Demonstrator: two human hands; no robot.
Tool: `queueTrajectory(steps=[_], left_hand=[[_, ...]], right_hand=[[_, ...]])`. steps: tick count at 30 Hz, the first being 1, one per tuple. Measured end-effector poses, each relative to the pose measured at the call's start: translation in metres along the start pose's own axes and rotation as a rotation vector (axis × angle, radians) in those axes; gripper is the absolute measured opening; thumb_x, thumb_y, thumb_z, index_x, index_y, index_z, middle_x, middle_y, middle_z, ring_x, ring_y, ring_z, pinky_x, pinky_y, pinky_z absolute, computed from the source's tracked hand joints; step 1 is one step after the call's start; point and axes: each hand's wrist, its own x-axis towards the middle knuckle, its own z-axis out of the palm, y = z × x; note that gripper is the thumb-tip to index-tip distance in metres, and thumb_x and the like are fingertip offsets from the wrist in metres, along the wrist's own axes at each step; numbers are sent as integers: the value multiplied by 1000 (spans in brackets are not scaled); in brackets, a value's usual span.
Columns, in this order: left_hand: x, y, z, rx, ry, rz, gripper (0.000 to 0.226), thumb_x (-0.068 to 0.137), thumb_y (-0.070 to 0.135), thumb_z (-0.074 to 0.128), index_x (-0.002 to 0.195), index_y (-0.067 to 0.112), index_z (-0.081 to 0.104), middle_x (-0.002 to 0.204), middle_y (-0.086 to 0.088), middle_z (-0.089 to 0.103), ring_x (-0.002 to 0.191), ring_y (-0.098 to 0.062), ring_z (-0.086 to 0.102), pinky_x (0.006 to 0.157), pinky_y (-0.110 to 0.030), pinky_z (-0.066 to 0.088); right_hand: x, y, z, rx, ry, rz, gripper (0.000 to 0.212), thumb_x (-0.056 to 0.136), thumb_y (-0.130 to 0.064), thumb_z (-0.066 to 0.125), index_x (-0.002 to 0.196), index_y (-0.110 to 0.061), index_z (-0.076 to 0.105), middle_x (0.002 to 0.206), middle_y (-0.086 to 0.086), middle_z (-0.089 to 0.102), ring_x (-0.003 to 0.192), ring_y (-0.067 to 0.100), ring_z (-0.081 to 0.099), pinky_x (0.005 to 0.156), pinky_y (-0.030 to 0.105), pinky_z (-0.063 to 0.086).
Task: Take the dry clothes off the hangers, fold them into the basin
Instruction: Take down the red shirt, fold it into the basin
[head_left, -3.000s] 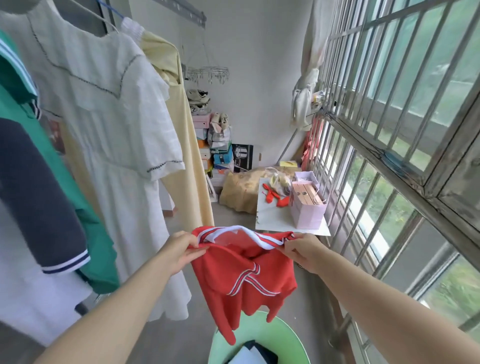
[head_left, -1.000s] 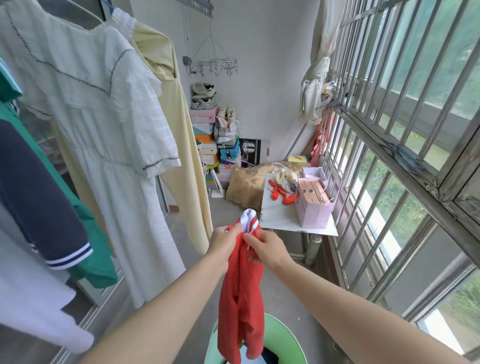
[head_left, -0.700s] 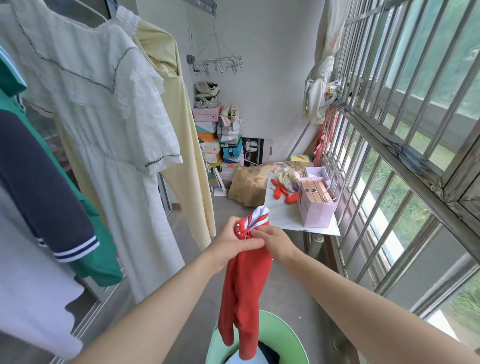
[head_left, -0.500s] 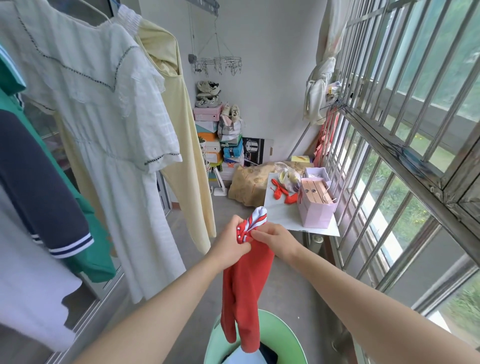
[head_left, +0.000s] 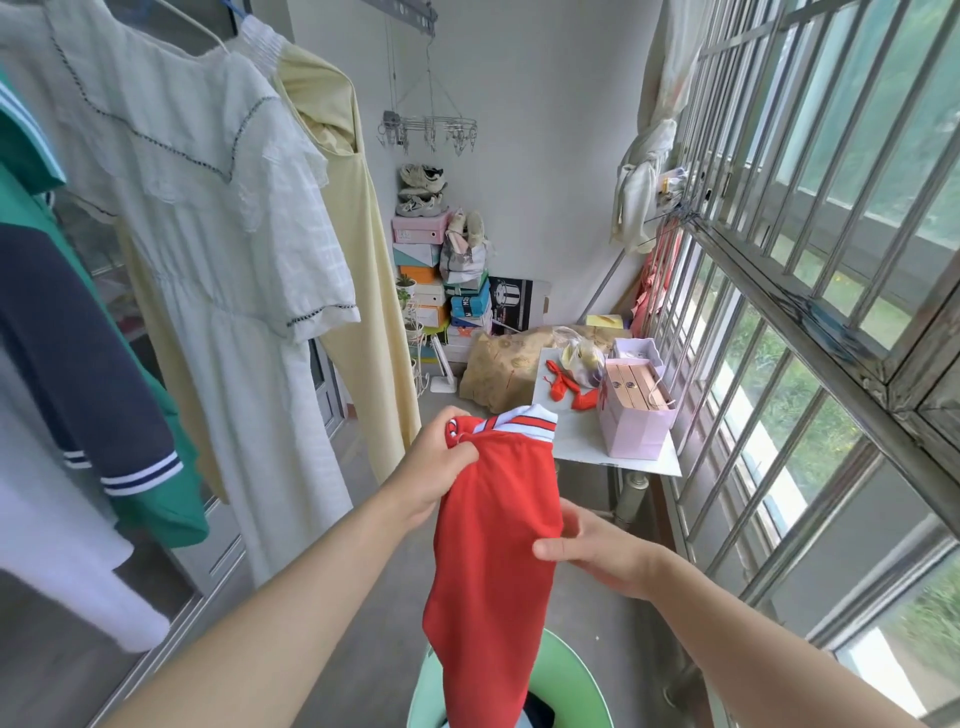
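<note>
Both hands hold the red shirt (head_left: 493, 545), which I see hanging folded lengthwise over the green basin (head_left: 576, 680). The left hand (head_left: 436, 467) still bunches the collar in curled fingers (head_left: 462, 452). The right hand (head_left: 608, 551) has slid down from the collar and now pinches mid-cloth.

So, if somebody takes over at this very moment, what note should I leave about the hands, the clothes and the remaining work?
Left hand grips the red shirt at its collar end. Right hand pinches the same shirt at mid-length, thumb in front.
The shirt is folded lengthwise and hangs into the green basin, where a dark garment already lies.
Not yet taken from hangers: white dress, yellow garment, green top with navy sleeve.
Left: fold the shirt across, lay it in, then the others.
</note>
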Motion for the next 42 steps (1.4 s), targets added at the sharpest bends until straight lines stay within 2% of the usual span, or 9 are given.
queueTrajectory(steps=[9, 11, 16, 18, 22, 27, 32, 36, 42], left_hand=[[4, 29, -16, -266, -13, -7, 26, 87, -14, 46, 92, 10, 55, 84, -7, 59, 74, -13, 58, 69, -23, 47], [15, 35, -28, -458, -56, 17, 15, 92, 9, 53, 106, 8, 58, 97, -10, 66, 86, -16, 65, 79, -27, 53], [5, -32, -31, -370, -292, -490, 78, 80, 81, 30, 128, 27, 59, 125, -2, 65, 119, -22, 58, 106, -41, 39], [-11, -52, -20, -337, -354, -562, 74, 84, 76, 29, 126, 24, 61, 126, -3, 64, 120, -22, 58, 103, -38, 42], [-18, -61, -12, -129, -157, -544, 73, 61, 22, 83, 124, 2, 54, 101, -11, 70, 90, -21, 66, 78, -31, 52], [-13, -64, -8, 51, -6, -379, 64, 85, -7, 59, 137, 24, 37, 113, 3, 49, 71, 4, 62, 74, -28, 49], [-11, -59, -7, 215, -119, -243, 50, 84, -12, 45, 100, 28, 69, 111, -2, 68, 64, -7, 58, 56, -18, 43], [-12, -60, -10, 283, -67, -246, 48, 63, 13, 68, 109, 28, 67, 119, 4, 65, 101, -12, 63, 89, -26, 51], [-14, -62, -5, 557, -73, -194, 71, 67, 12, 77, 133, 23, 53, 129, 4, 57, 116, -12, 55, 99, -28, 46]], right_hand=[[3, -17, 21, 132, 245, 37, 27, 87, -19, 65, 113, -11, 65, 112, 6, 70, 96, 15, 67, 85, 24, 54], [5, -32, 22, 286, 265, -1, 27, 89, -21, 62, 113, -8, 66, 110, 10, 71, 93, 19, 69, 82, 28, 56], [18, -51, 20, 391, 461, 113, 34, 88, -33, 64, 113, -9, 66, 107, 11, 71, 95, 24, 67, 81, 33, 53], [22, -47, 16, 359, 539, 207, 39, 89, -35, 63, 116, -6, 63, 101, 10, 69, 95, 26, 64, 87, 36, 50], [16, -33, 9, 348, 537, 366, 41, 86, -30, 67, 117, -4, 62, 110, 14, 68, 99, 28, 63, 95, 41, 49], [17, -19, 7, 133, 557, 298, 47, 89, -3, 62, 131, 3, 44, 117, 18, 60, 94, 28, 61, 96, 46, 48], [21, -10, 0, -179, 584, 89, 60, 90, -3, 51, 142, -30, 40, 142, 0, 47, 125, 20, 50, 109, 41, 39], [18, -10, -3, -218, 373, 78, 77, 75, 10, 64, 139, -29, 44, 138, 2, 49, 121, 21, 53, 104, 37, 44], [20, -8, 0, -715, 420, 147, 109, 65, -1, 73, 152, -25, 13, 141, 3, 45, 123, 21, 50, 95, 28, 47]])
